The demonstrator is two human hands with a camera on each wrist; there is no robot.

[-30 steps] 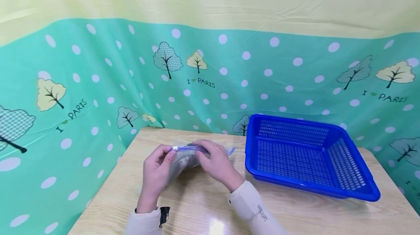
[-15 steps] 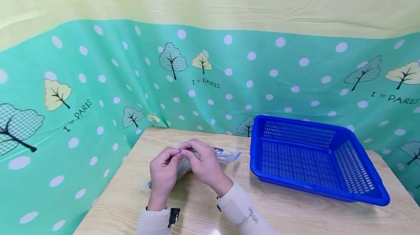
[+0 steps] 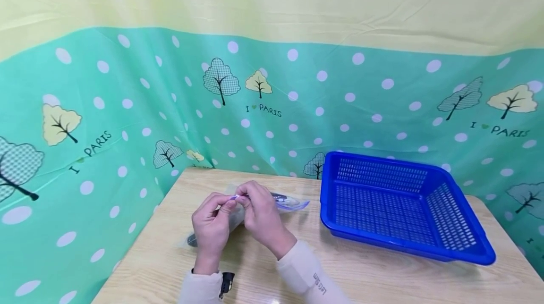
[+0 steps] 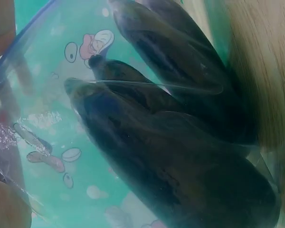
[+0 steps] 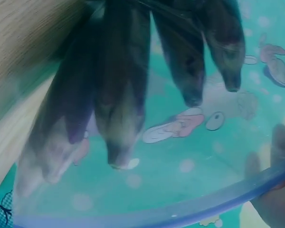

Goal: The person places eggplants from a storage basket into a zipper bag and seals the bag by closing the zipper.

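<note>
A clear zip bag [image 3: 238,217] with a blue-purple strip along its mouth is on the table between both hands. My left hand [image 3: 211,226] pinches the strip near its left end. Close against it, my right hand [image 3: 262,219] pinches the same strip, a small whitish piece showing between the fingertips. To the right of the right hand the strip [image 3: 294,206] runs free. Inside the bag lie several dark, long, tapered things [image 4: 152,152] with blunt tips, seen through the plastic in both wrist views. The right wrist view shows the strip bowing across the bottom.
A blue plastic basket [image 3: 408,246] with mesh sides stands to the right on the wooden table [image 3: 263,280]. Behind and to the left hangs a green and yellow printed curtain [image 3: 293,139]. A black watch [image 3: 227,283] is on the left wrist.
My right hand has slid left along the strip until its fingertips met the left ones. More of the bag's right end now shows. In the last half second the hands have barely moved.
</note>
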